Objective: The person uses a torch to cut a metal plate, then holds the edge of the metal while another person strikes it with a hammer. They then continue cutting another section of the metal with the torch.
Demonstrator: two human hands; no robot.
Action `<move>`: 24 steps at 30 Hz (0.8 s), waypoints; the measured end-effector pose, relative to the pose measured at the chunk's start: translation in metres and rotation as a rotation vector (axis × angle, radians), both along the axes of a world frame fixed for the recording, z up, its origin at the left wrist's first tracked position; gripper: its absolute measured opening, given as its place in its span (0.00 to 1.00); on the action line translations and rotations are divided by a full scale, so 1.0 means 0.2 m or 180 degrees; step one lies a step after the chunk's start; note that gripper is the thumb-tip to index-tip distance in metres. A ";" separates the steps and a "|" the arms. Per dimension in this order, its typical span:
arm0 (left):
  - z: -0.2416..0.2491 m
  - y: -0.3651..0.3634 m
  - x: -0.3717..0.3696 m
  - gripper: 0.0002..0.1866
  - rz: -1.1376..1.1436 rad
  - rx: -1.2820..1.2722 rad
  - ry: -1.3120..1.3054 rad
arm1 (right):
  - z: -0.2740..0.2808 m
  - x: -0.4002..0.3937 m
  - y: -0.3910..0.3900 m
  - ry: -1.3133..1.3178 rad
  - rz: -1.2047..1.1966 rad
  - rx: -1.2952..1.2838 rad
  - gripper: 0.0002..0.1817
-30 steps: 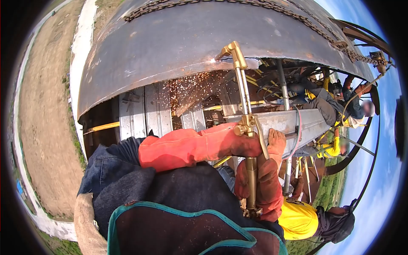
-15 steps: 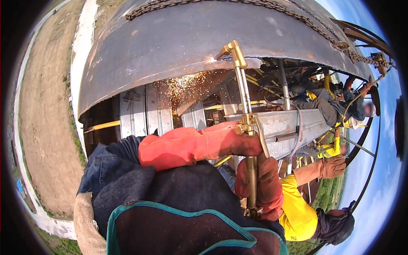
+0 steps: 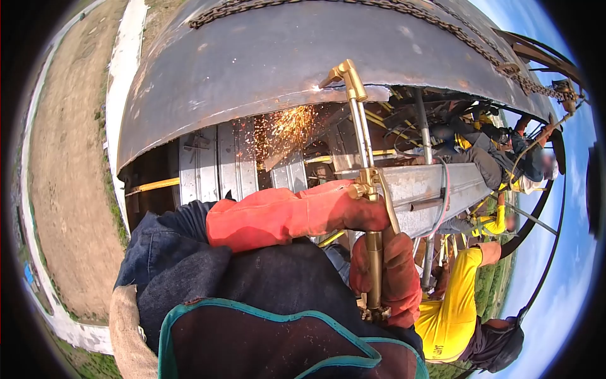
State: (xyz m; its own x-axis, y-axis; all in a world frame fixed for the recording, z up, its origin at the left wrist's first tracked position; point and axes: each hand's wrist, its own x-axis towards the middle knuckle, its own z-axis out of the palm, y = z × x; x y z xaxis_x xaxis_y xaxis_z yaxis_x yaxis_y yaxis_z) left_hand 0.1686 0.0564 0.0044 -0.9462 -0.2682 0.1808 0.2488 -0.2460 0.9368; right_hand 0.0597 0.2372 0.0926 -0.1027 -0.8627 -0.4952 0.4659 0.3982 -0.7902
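A brass cutting torch (image 3: 361,136) stands nearly upright in front of me, its angled head near the edge of a large curved steel plate (image 3: 252,63). A bright glowing point shows at the tip, and orange sparks (image 3: 293,126) spray down below the plate. My left hand (image 3: 369,213), in a long red glove, is closed around the torch just below its valve. Lower on the handle, my right hand (image 3: 386,275), also red-gloved, wraps around the torch beside its lever. Both hands' fingertips are partly hidden.
Rusty chains (image 3: 353,5) run across the plate. Metal planks (image 3: 233,158) and a long grey beam (image 3: 435,186) lie underneath. A co-worker in a yellow shirt (image 3: 451,319) is close on my right, with more people (image 3: 486,155) farther off. Ground far below shows at left.
The sparks have shifted slightly right and fall more steeply. The nearby co-worker's gloved arm has lifted and moved behind the yellow sleeve. My hands and the torch stay almost in place.
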 end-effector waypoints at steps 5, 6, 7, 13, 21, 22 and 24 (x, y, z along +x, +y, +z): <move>-0.04 0.02 -0.02 0.11 0.0244 0.0004 0.0374 | -0.01 -0.02 0.02 0.0039 0.0106 0.0073 0.37; -0.06 0.03 -0.01 0.11 0.0298 0.0040 0.0397 | -0.03 -0.04 0.03 0.0040 0.0172 0.0053 0.38; -0.05 0.03 0.01 0.13 0.0180 0.0213 0.0230 | -0.03 -0.04 0.03 0.0058 0.0200 0.0043 0.40; 0.03 -0.02 0.10 0.23 -0.0239 0.0242 -0.0050 | -0.04 -0.04 0.04 0.0110 0.0256 0.0001 0.43; -0.03 0.00 0.09 0.31 -0.0085 0.0346 0.0223 | -0.07 -0.07 0.03 0.0014 0.0422 -0.0310 0.34; 0.00 0.00 0.11 0.31 -0.0090 0.0432 0.0307 | -0.07 -0.07 0.04 0.0017 0.0420 -0.0374 0.33; 0.10 -0.01 0.16 0.22 -0.0173 0.0422 0.0148 | -0.06 -0.05 0.04 0.0068 0.0420 -0.0500 0.34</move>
